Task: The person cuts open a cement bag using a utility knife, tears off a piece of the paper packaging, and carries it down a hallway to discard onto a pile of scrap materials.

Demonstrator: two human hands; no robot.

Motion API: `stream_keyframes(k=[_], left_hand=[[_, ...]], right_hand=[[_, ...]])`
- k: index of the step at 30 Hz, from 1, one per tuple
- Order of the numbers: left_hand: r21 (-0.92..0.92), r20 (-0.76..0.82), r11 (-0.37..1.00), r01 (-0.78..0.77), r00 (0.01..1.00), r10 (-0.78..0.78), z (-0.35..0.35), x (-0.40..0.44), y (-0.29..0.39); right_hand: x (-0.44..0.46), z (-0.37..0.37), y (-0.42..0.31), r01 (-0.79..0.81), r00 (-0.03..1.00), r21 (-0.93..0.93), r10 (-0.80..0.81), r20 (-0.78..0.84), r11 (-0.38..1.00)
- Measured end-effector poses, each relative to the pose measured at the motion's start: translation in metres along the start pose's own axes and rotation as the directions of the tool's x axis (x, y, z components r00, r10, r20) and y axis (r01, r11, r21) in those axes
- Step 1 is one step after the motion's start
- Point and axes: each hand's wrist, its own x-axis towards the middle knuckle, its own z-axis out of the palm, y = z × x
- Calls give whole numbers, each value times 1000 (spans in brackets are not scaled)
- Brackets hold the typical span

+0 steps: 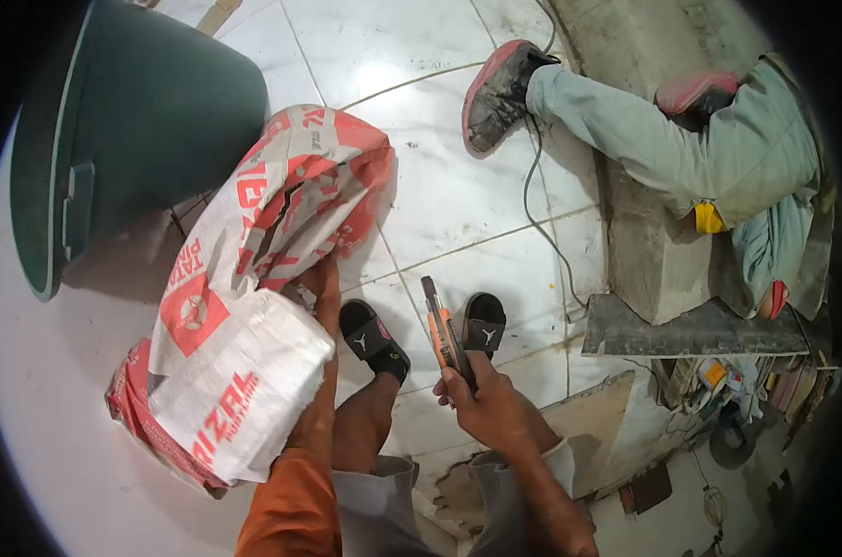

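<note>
In my right hand (495, 408) is an orange and black utility knife (442, 330), its tip pointing up and away from me. My fingers are closed around its handle. On the left is a large white and red woven sack (198, 269) printed with "RIZAL", crumpled and bent over at its upper end. My left hand (321, 281) reaches under the sack's folds at its right side and grips it; most of its fingers are hidden by the material. A dark slit or fold shows on the printed upper part. The knife is apart from the sack.
A big dark green bin (161, 111) lies tilted at the upper left. Another person's leg (616, 121) rests on a concrete step (667, 260) at the right. A black cable (537, 186) crosses the white tile floor (467, 209). Clutter (736, 381) sits beneath a dark slab (690, 330).
</note>
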Motion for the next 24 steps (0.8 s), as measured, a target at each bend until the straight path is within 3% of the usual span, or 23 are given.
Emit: stream_keyframes(k=[3,8,11,12,13,14,15,16,17,18,19,21,23,24], left_hand=[[224,48,969,-106,994,98,-2,2,9],[418,11,893,-166,984,178,0,-3,9],[597,-37,785,-168,971,236,2,-17,11],[691,-60,707,-149,963,262,1,-29,11],[856,-82,509,-88,950,302,2,-46,11],[974,-91,226,12,935,344,4,-68,9],[992,-95,-35,118,917,388,9,-96,6],[955,-108,-220,200,922,371,9,-125,5],[889,-126,-374,264,927,354,14,-156,2],[826,-155,-475,304,932,328,22,-190,-1],[807,-163,-501,312,934,319,33,-225,0],[817,-107,-503,282,931,349,64,-291,10],[858,142,-488,160,840,524,107,-353,39],[880,231,-462,112,748,622,158,-389,45]], right_hand=[[6,0,10,9,1000,-56,-8,8,998],[7,5,6,90,996,-63,-91,-16,994],[9,4,19,15,999,-136,-10,39,991],[9,5,28,28,1000,-79,-29,-5,996],[10,6,40,39,998,-23,-40,-40,999],[6,9,49,55,997,29,-53,-61,998],[0,17,55,8,997,249,10,-73,968],[-5,17,64,34,998,246,-18,-66,969],[-29,24,49,25,995,418,17,-97,908],[-45,27,52,30,994,327,5,-107,944],[-65,18,36,-54,998,127,59,-36,990],[-90,13,59,-48,995,41,45,84,998],[-130,18,39,5,989,-45,1,147,999],[-150,19,30,25,984,-89,-9,177,996]])
